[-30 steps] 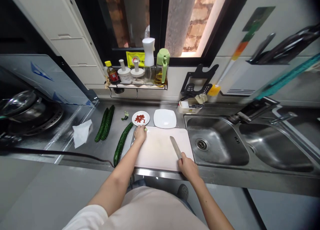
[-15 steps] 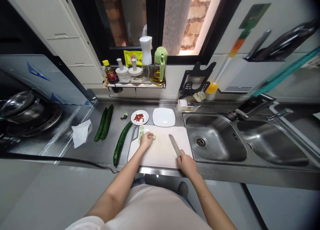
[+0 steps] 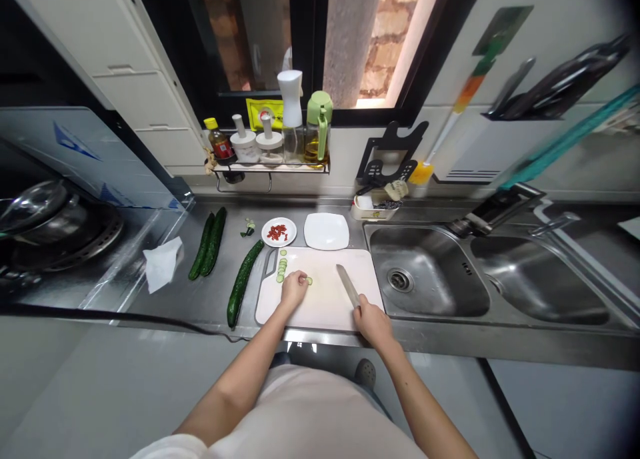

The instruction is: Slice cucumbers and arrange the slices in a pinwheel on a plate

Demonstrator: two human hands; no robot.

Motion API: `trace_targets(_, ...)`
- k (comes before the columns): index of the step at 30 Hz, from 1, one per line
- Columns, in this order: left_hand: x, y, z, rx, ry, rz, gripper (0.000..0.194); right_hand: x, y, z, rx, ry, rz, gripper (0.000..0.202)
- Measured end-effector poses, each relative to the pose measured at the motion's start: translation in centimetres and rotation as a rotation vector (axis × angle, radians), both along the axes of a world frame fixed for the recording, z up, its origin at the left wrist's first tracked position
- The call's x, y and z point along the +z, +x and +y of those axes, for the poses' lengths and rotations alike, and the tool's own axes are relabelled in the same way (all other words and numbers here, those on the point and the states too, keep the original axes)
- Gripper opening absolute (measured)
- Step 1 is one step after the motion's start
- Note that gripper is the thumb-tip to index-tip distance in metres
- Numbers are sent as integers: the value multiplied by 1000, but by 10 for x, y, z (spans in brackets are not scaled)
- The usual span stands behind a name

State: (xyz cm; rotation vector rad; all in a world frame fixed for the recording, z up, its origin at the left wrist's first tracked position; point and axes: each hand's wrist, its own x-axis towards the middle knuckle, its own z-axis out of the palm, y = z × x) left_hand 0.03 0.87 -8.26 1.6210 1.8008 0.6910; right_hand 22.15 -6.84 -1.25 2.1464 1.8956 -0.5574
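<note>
My left hand (image 3: pixel 293 290) is over the left half of the white cutting board (image 3: pixel 327 312), its fingers pinched at a small cucumber slice (image 3: pixel 309 281) that pokes out past the fingertips. Left of these fingers, several pale green cucumber slices (image 3: pixel 282 267) lie in a short column near the board's handle. My right hand (image 3: pixel 372 320) grips the handle of a kitchen knife (image 3: pixel 347 282). The blade lies low over the right half of the board and points away from me, tilted left; I cannot tell if it touches.
Whole cucumbers (image 3: pixel 244 282) lie left of the board. Behind it are a white plate (image 3: pixel 327 231) and a small dish (image 3: pixel 267 241) of chopped red pieces. A double sink (image 3: pixel 430 299) borders the right side. A pot (image 3: pixel 43 212) sits on the stove at far left.
My left hand has moved slightly toward me with the cucumber slice, uncovering more of the slices in the column. The knife has hardly moved.
</note>
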Motion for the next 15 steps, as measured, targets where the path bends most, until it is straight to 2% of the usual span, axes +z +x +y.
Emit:
trace_targets(7,-6,-5,2,34,-11,-65,18,15,-1,-12,40,2,4,25)
trace_targets(11,-5,-6,3,40,-23,-58,18,28,-10,-25,96,-29,15,24)
trace_targets(15,-4,-6,5,40,-47,-53,17,33,-22,-29,152,-75,24,22)
